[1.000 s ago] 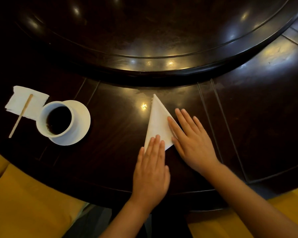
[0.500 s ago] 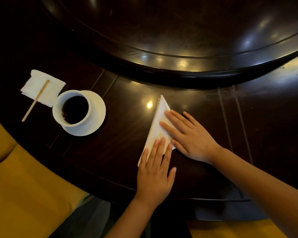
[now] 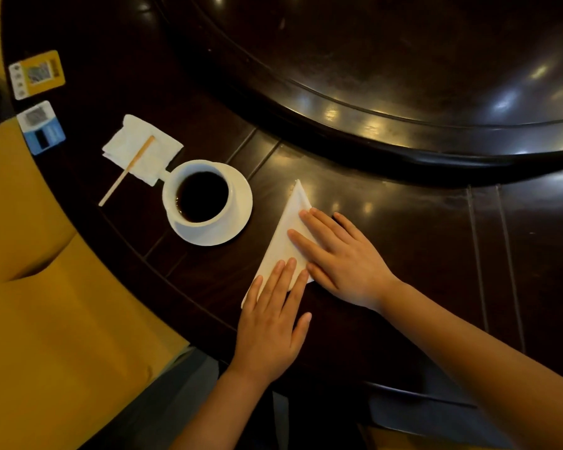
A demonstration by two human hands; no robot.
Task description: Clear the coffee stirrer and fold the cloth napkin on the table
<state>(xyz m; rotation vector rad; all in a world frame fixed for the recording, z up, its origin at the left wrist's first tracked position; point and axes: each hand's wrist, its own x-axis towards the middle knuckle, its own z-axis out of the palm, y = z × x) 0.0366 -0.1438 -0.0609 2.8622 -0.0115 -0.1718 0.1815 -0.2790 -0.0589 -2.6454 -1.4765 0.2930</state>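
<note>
A white cloth napkin (image 3: 285, 241), folded into a narrow triangle, lies on the dark table (image 3: 420, 241) with its tip pointing away from me. My left hand (image 3: 272, 323) rests flat on its near corner, fingers spread. My right hand (image 3: 342, 258) lies flat on its right side, fingers pointing left across the cloth. Both palms press down and hold nothing. A wooden coffee stirrer (image 3: 127, 170) lies slanted across a small white paper napkin (image 3: 142, 147) at the left, well apart from both hands.
A white cup of black coffee (image 3: 197, 194) stands on a saucer (image 3: 238, 219) just left of the cloth napkin. Two cards (image 3: 38, 73) lie at the far left table edge. A raised round turntable (image 3: 387, 76) fills the back. Yellow seat cushions (image 3: 56, 319) lie lower left.
The view has swung left, bringing the cards into sight. My right hand has slid further onto the napkin; the left stays flat on its near corner. The napkin keeps its triangle shape.
</note>
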